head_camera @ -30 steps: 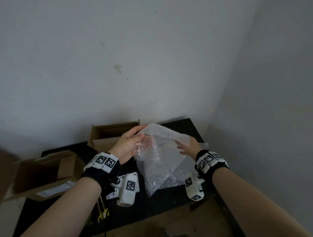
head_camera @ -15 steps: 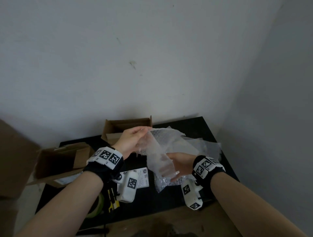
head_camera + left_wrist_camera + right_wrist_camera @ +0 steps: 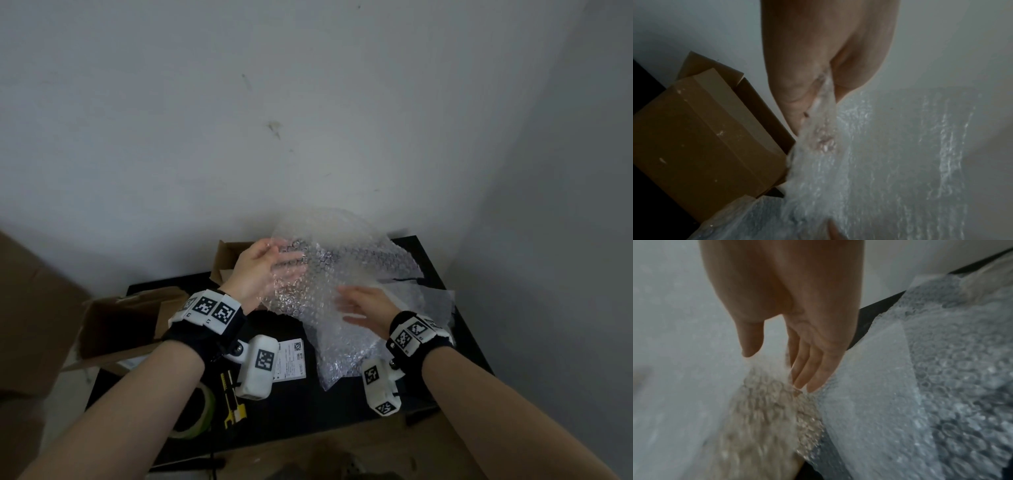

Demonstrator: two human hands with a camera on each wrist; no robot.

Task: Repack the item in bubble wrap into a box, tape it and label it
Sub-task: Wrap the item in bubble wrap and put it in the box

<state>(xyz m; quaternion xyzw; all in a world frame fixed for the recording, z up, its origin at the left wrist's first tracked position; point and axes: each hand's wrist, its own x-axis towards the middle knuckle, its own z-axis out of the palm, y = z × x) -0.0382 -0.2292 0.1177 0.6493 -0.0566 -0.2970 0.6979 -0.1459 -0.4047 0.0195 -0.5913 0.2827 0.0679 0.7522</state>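
Head view: left hand pinches upright bubble wrap.

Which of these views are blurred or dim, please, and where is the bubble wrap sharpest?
Head view: dim room, wide-angle bending at the edges; bubble wrap fairly sharp, right hand slightly smeared. Left wrist view: dark and soft throughout, with the left hand pinching streaked wrap beside a cardboard box. Right wrist view: bubbles crisp at right, motion-blurred lower left below the fingers.
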